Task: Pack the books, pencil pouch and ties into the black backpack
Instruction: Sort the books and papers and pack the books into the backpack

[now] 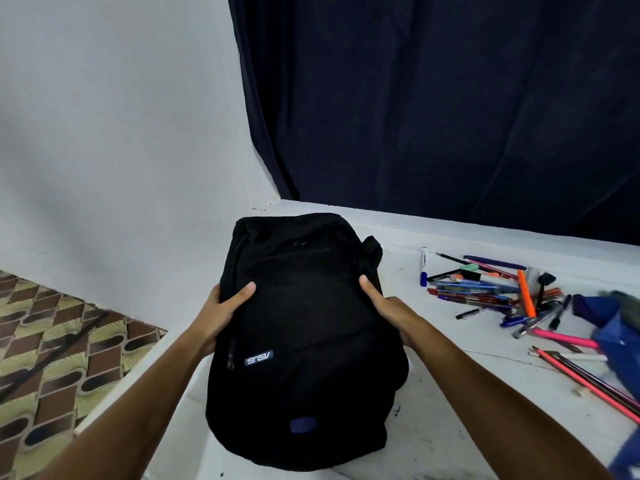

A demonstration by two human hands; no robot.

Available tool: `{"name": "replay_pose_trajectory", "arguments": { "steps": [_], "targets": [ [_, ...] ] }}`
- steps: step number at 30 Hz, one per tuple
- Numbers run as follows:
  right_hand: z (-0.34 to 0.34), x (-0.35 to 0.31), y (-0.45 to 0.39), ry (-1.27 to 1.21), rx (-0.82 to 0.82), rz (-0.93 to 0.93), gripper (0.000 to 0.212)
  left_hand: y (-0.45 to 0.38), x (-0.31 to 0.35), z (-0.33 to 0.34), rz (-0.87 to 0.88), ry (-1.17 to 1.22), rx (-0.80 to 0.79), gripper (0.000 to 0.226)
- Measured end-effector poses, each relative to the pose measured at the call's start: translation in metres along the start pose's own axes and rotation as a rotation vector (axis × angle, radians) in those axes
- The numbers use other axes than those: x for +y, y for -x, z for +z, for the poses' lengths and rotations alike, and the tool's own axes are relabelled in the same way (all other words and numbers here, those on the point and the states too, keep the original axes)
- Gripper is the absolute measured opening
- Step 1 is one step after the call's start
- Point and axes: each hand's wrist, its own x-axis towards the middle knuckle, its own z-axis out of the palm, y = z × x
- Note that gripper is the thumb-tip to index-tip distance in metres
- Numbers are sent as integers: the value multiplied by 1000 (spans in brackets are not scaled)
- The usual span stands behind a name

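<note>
I'm gripping the black backpack (304, 327) w/ left hand (221, 317) & right hand (388, 311), one per side; its long axis running straight away from me.

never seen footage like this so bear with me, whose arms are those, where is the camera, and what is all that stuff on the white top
There is no machine here. The arms belong to a person, and the single picture comes from a camera worn on that person's head, looking forward and down, so you see the scene much as they do.

The left hand and the right hand grip the two sides of a black backpack, thumbs on its front. It lies on a white surface and looks zipped shut.

To the right lies a loose heap of pens and markers, with a few pencils nearer the edge. A blue pouch sits at the far right, blurred. Behind hangs a dark curtain; a patterned floor shows at the left. No books or ties are in view.
</note>
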Motion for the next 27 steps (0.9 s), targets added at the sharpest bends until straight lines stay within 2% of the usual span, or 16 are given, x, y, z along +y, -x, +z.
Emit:
{"name": "replay_pose_trajectory", "arguments": {
  "steps": [4, 8, 13, 22, 27],
  "targets": [
    [5, 6, -3, -34, 42, -13, 97, -6, 2, 17, 47, -5, -12, 86],
    [3, 14, -8, -81, 98, -44, 85, -3, 5, 26, 64, 40, 14, 57],
    [-3, 25, -3, -114, 134, -60, 74, -11, 3, 31, 63, 2, -18, 69],
    [-43, 55, 21, -230, 285, -59, 72, -27, 6, 88, 57, -71, -156, 65],
    [-44, 62, 34, -286, 356, -60, 74, -36, 9, 100, 64, -131, -187, 66]
  ]
}}
